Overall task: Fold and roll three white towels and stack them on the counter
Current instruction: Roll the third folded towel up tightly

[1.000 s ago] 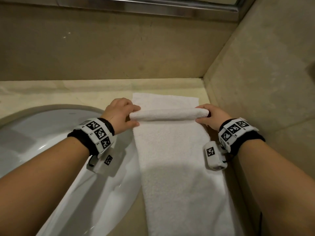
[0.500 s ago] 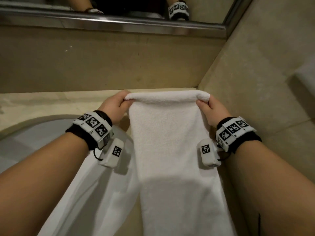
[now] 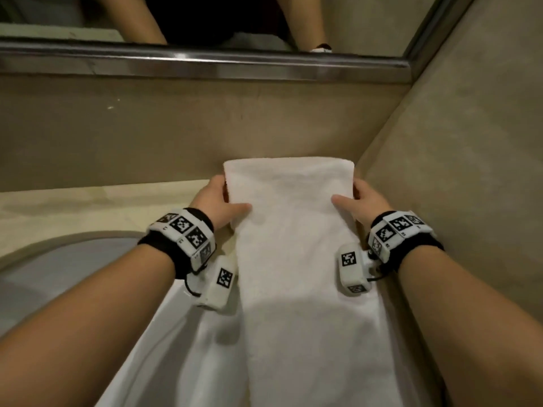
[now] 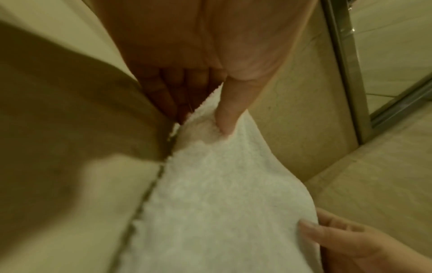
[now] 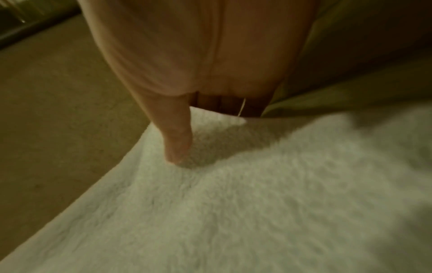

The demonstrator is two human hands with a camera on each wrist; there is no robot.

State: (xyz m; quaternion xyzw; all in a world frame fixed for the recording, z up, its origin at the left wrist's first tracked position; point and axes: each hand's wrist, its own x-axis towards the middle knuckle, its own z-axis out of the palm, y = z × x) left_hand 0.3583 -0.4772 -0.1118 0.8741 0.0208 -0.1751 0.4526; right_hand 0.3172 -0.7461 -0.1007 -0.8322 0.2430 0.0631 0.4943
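We held the white towel (image 3: pixel 289 230) lifted over the counter (image 3: pixel 88 207) by its side edges near the top — left hand (image 3: pixel 219 205) and right hand (image 3: pixel 363 205) pinching, thumbs on top. It looked soft and limp — best gripped at both edges.

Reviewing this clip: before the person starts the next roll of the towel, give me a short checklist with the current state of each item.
1. Left hand grips the towel edge, thumb on top: ok.
2. Right hand grips the opposite edge, thumb on top: ok.
3. Both hands level with each other across the towel: ok.
4. Far end of the towel square and unrolled, near the back wall: ok.
5. Towel lying fully on the counter: not ok, its left side hangs over the sink.
6. Other two towels rolled and stacked: cannot tell, none in view.
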